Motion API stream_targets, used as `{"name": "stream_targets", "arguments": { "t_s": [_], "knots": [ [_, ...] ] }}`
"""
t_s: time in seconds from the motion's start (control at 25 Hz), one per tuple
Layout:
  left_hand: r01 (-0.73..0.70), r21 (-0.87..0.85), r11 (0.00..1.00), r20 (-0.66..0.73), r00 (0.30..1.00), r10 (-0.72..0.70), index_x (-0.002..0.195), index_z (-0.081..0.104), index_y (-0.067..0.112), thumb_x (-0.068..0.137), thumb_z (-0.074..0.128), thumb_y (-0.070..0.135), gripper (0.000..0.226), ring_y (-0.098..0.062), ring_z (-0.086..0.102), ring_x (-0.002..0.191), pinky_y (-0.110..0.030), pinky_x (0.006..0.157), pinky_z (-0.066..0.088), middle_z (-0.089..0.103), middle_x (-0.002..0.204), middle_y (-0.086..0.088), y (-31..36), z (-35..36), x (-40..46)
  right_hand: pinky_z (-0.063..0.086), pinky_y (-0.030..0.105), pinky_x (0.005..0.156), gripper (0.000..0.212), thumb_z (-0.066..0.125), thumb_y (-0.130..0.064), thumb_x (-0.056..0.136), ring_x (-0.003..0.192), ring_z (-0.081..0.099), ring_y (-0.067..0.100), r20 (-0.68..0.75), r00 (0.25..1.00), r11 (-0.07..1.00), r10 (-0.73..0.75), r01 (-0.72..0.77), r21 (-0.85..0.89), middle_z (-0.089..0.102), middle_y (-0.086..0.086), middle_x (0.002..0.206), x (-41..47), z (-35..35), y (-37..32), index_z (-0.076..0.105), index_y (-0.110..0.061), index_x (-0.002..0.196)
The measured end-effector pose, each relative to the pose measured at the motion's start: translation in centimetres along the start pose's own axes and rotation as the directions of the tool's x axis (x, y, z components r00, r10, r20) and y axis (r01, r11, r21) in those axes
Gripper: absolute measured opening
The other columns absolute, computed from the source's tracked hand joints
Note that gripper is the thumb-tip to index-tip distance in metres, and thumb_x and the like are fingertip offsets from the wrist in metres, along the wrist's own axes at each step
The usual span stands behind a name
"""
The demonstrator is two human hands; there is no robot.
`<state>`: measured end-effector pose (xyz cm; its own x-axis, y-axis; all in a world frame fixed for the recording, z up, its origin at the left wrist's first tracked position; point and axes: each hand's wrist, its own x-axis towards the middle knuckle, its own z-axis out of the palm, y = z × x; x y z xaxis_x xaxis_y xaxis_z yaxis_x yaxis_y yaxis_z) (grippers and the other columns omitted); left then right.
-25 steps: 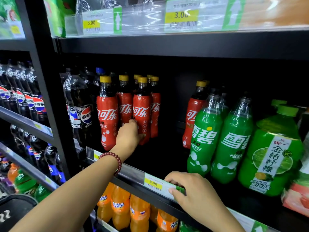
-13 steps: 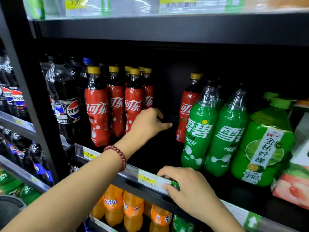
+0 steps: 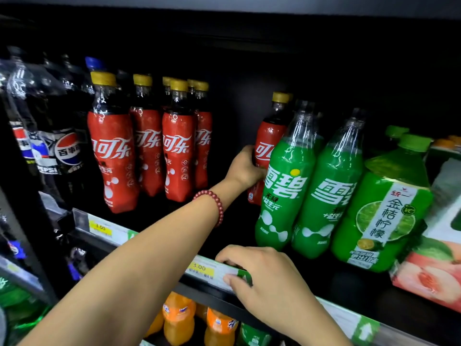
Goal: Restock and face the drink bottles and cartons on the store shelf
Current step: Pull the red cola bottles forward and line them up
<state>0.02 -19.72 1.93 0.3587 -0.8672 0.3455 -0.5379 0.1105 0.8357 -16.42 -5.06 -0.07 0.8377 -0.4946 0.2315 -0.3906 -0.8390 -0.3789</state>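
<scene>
Shelf (image 3: pixel 344 318) edge under right hand (image 3: pixel 264 283); left hand (image 3: pixel 245 168) grips cola bottle (image 3: pixel 268 138).

The left hand (image 3: pixel 245 168) reaches forward with fingers curled in a grip; the right hand (image 3: pixel 264 278) pinches, fingers (image 3: pixel 228 258) bent.

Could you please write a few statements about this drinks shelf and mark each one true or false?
1. The left hand grips the lone red cola bottle. True.
2. The right hand holds a green bottle. False: it rests on the shelf edge.
3. The orange soda bottles stand on the shelf below. True.
4. The red cola bottles have blue caps. False: they are yellow.
</scene>
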Motion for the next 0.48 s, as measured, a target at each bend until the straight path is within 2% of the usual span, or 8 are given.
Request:
{"name": "stream_targets", "arguments": {
  "t_s": [0.12, 0.2, 0.32, 0.48],
  "knots": [
    [-0.022, 0.056, 0.998, -0.009, 1.000, 0.023, 0.114, 0.052, 0.004, 0.075, 0.077, 0.018, 0.049, -0.014, 0.059, 0.092, -0.021, 0.074, 0.041, 0.060, 0.100, 0.000, 0.0, 0.0, 0.3, 0.045, 0.028, 0.078, 0.021, 0.053, -0.031, 0.090, 0.089, 0.055, 0.010, -0.001, 1.000, 1.000, 0.004, -0.004, 0.001, 0.064, -0.010, 0.102, 0.1, 0.1, 0.1, 0.052, -0.033, 0.112],
    [-0.045, 0.067, 0.997, -0.006, 0.999, 0.045, 0.111, 0.054, 0.005, 0.071, 0.080, 0.022, 0.051, -0.017, 0.063, 0.095, -0.023, 0.075, 0.045, 0.064, 0.102, -0.001, -0.3, -0.6, 0.0, 0.044, 0.028, 0.078, 0.021, 0.053, -0.031, 0.090, 0.090, 0.055, 0.009, -0.007, 1.000, 1.000, 0.007, -0.007, -0.003, 0.064, -0.011, 0.102, 0.1, 0.2, 0.3, 0.052, -0.034, 0.111],
    [-0.036, -0.013, 0.999, 0.020, 0.999, 0.036, 0.116, 0.051, 0.008, 0.067, 0.084, 0.016, 0.060, -0.016, 0.061, 0.098, -0.027, 0.086, 0.048, 0.064, 0.108, -0.004, -0.1, -2.3, -2.4, 0.044, 0.027, 0.078, 0.022, 0.055, -0.030, 0.089, 0.091, 0.056, 0.008, -0.023, 1.000, 1.000, 0.016, -0.016, -0.009, 0.064, -0.014, 0.102, 0.1, 0.5, 0.4, 0.051, -0.036, 0.110],
    [-0.023, -0.151, 0.988, 0.048, 0.998, 0.030, 0.111, 0.051, 0.016, 0.058, 0.090, 0.015, 0.066, -0.017, 0.066, 0.097, -0.033, 0.091, 0.053, 0.067, 0.105, -0.003, 0.0, -5.4, -6.5, 0.042, 0.025, 0.075, 0.023, 0.056, -0.029, 0.088, 0.088, 0.055, 0.005, -0.032, 0.999, 0.999, 0.032, -0.033, -0.011, 0.064, -0.017, 0.102, 0.1, 0.4, 0.3, 0.054, -0.036, 0.110]
  ]
}}
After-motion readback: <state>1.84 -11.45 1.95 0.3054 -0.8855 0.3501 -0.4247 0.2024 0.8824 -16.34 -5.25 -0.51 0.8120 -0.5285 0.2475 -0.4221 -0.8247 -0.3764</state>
